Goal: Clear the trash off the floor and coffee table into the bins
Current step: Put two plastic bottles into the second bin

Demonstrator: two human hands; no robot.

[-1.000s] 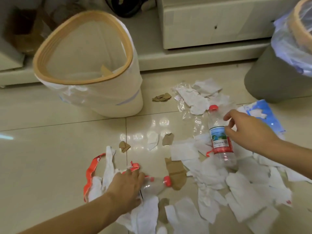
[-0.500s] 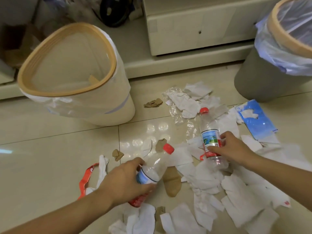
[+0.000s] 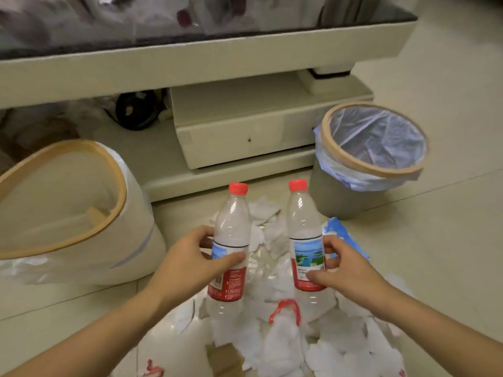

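Bottles upright, one gripped in our left hand (image 3: 190, 263), one (image 3: 306, 240) in our right hand (image 3: 345, 270), above the floor litter. Thin empty plastic could slip, or we might miss the grey bin (image 3: 353, 191).

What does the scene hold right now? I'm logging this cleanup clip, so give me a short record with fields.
left hand: grips left bottle, upright, red cap on
right hand: grips right bottle, upright, red cap on
white bin: left of the bottles, wooden rim
grey bin: right, clear liner
floor: paper scraps, blue wrapper
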